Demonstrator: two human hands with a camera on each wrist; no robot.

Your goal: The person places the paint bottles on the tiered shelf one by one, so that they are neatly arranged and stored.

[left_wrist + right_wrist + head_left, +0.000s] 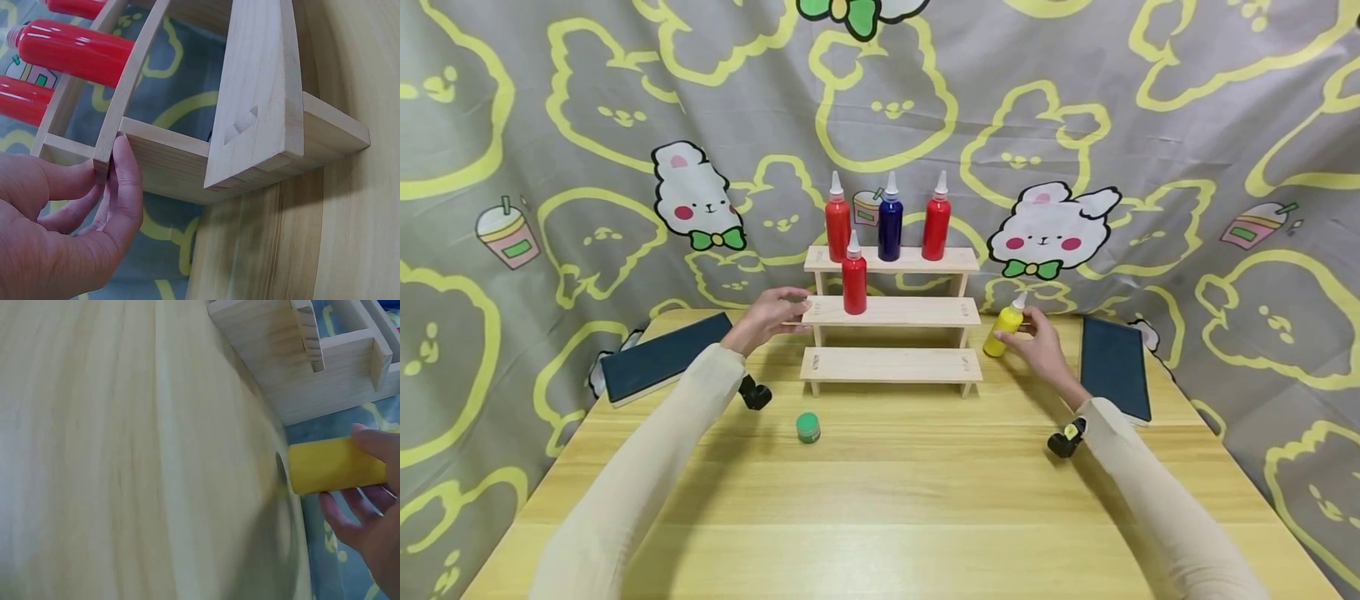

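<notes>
A three-tier wooden rack (891,364) stands at the back of the table. My left hand (773,312) pinches the left end of its middle board (107,140) between thumb and fingers. To the right of the rack, my right hand (1037,340) grips a yellow squeeze bottle (1004,327) with a white pointed nozzle, tilted a little. In the right wrist view the base of the yellow bottle (322,465) is close over the tabletop. One red bottle (854,282) stands on the middle board. Two more red bottles (936,227) and a dark blue bottle (891,225) stand on the top board.
A small jar with a green lid (808,427) sits on the wooden table (925,500) in front of the rack. Dark flat panels lie at the left (666,357) and right (1115,367). A patterned grey curtain (760,108) hangs close behind the rack.
</notes>
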